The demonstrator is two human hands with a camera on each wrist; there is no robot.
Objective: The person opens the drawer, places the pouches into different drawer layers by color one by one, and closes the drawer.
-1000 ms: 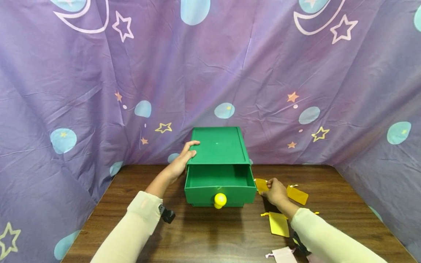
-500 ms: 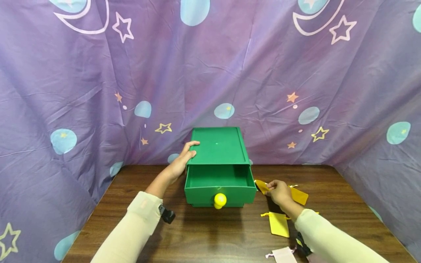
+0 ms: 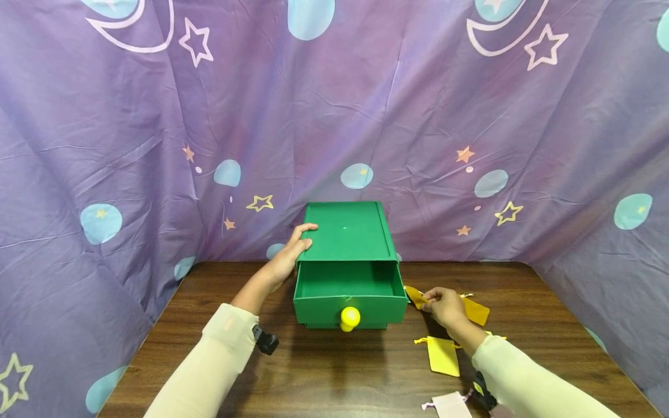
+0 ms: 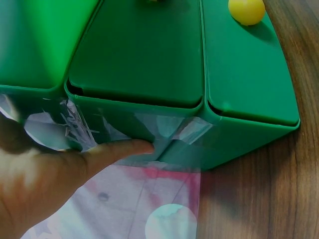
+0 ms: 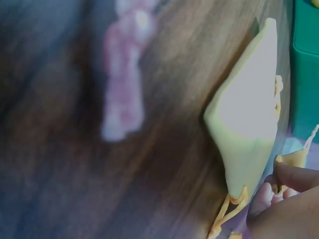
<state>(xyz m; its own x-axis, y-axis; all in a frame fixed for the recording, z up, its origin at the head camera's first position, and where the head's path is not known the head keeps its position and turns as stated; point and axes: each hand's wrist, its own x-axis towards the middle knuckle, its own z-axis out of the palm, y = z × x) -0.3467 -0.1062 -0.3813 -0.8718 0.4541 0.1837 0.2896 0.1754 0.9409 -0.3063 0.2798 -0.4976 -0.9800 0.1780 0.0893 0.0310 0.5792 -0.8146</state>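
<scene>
A green drawer cabinet [image 3: 345, 229] stands on the wooden table, its top drawer [image 3: 321, 312] pulled out and bare inside. That drawer has a round yellow knob [image 3: 350, 317]. My left hand [image 3: 282, 258] rests along the cabinet's left upper edge; in the left wrist view its thumb [image 4: 119, 149] lies straight against the taped side. Right of the drawer, my right hand [image 3: 444, 307] pinches a golden drawstring pouch [image 3: 415, 295] between thumb and fingers. The pouch is tilted, partly lifted off the table. In the right wrist view, fingers hide much of this pouch [image 5: 295, 158].
Another golden pouch [image 3: 477, 312] lies just beyond my right hand. Nearer lie a yellow pouch [image 3: 443, 356] and a pale pink pouch [image 3: 452, 405]. More yellow cord [image 3: 495, 335] shows behind the right sleeve. A purple patterned cloth [image 3: 334, 116] hangs behind the table.
My right hand has shifted slightly right and nearer, and the golden pouch has gone from lying flat to bent and tilted. The left hand and drawer have stayed put.
</scene>
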